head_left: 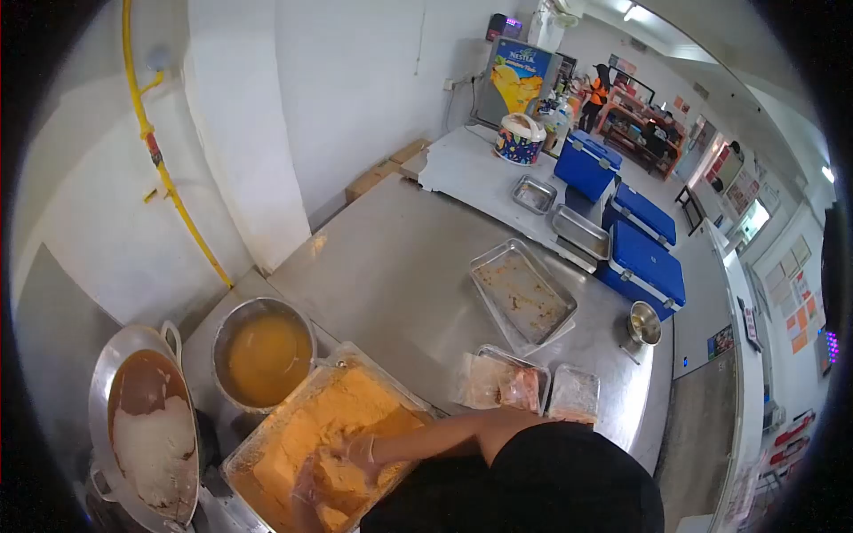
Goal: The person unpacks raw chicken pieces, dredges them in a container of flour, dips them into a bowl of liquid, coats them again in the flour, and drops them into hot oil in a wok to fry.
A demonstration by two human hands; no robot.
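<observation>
A large rectangular tub (240, 462) holds a bed of orange-yellow powder, like seasoned flour (302, 413). Both my hands are down in this powder, in what look like thin clear gloves dusted with it. My right hand (360, 451) reaches in from the right, its fingers pointing down and partly buried. Close beside it, nearer the bottom edge, is my left hand (306, 487), its fingers also sunk in the powder. Whether either hand grips something under the surface cannot be made out.
Left of the tub stand a pot of yellowish liquid (267, 355) and a wok (102, 417) with brown liquid and pale foam. Beyond my right arm lie trays of packed raw meat (520, 386) and a crumb-strewn metal tray (524, 293). Blue cooler boxes (644, 262) stand farther right.
</observation>
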